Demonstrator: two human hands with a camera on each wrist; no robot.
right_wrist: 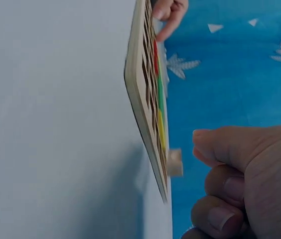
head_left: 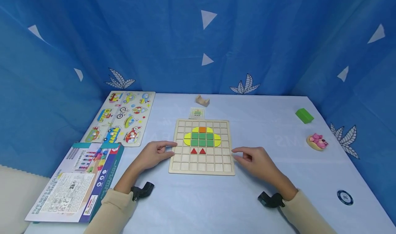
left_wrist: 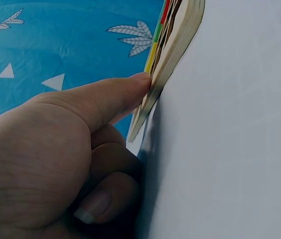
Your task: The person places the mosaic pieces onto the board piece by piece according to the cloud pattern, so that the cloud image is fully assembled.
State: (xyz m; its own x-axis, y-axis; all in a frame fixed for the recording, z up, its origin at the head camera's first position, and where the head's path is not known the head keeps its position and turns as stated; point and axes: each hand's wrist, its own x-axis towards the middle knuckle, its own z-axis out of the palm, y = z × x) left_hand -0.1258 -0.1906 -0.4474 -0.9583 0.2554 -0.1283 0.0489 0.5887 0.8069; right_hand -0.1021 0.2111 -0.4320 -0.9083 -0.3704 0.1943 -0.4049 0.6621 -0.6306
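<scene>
A square wooden grid board (head_left: 201, 167) lies in the middle of the table. Set on it are several green squares (head_left: 202, 136), yellow rounded pieces (head_left: 187, 139), an orange square (head_left: 202, 129) and two red triangles (head_left: 193, 151). My left hand (head_left: 154, 154) touches the board's left edge with thumb and index finger; the left wrist view shows the thumb tip against the edge (left_wrist: 173, 64), other fingers bent. By the right edge, my right hand (head_left: 255, 161) holds nothing. In the right wrist view its thumb and index finger are close together, apart from the board (right_wrist: 136, 94).
Behind the board lie a small pattern card (head_left: 197, 113) and a notched wooden block (head_left: 202, 100). On the left are a vehicle puzzle board (head_left: 120, 117) and a large box (head_left: 74, 182). A green block (head_left: 304, 115), pink figurine (head_left: 317, 141) and round disc (head_left: 345, 197) lie right.
</scene>
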